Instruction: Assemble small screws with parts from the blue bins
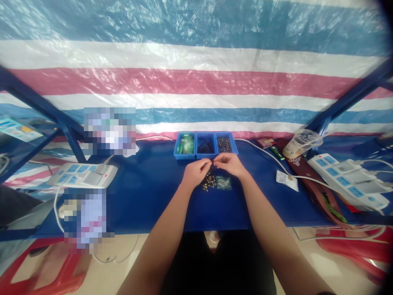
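Over the blue table (138,205), just on the near side of three joined blue bins (200,156), the left hand (195,171) and the right hand (231,164) meet with thumbs and fingers pinched narrow, both on one small dark piece (212,162). That piece is between the fingertips, off the tabletop, so the handling of it looks to be midway: picked up, not set down. Its exact form is too small to tell. Below the hands, loose brass-coloured metal fittings (209,182) lie in a little heap, and just to their right is a clear bag (224,183) of pale, slim pieces. None of these has a finger clearly on it. As for stock, the left bin holds green-tinted packets (186,144), the middle one dark small parts (205,146), the right one many small metal parts (224,145). Whether the heap is finished pieces or ones waiting cannot be told, nor can any count of what is left.
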{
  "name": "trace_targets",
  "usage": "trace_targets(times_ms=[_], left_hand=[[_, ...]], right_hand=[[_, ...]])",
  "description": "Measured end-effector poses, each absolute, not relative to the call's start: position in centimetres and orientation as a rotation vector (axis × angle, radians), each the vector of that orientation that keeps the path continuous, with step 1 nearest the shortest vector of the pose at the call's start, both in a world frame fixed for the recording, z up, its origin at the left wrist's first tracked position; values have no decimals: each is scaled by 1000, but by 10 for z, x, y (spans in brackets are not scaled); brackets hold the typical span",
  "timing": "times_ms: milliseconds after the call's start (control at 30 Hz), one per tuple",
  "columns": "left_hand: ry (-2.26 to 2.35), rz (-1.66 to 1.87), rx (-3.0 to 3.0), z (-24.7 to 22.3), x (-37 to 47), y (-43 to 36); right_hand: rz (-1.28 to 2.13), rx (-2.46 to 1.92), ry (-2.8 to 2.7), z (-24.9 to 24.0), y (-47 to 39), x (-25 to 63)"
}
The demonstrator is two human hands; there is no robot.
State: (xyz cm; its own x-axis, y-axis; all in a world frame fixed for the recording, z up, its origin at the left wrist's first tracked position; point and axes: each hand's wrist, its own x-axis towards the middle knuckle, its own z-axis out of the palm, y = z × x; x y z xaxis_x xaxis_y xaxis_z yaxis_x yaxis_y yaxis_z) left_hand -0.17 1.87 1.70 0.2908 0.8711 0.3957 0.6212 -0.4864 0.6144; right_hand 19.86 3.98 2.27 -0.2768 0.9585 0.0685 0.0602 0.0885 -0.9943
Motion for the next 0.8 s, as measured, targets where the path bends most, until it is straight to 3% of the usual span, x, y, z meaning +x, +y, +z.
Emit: trace_targets(times_ms=[800], left_hand=[[1470, 1038, 2173, 16, -1, 18]], right_hand=[[1402, -1094, -1486, 24, 42, 202]])
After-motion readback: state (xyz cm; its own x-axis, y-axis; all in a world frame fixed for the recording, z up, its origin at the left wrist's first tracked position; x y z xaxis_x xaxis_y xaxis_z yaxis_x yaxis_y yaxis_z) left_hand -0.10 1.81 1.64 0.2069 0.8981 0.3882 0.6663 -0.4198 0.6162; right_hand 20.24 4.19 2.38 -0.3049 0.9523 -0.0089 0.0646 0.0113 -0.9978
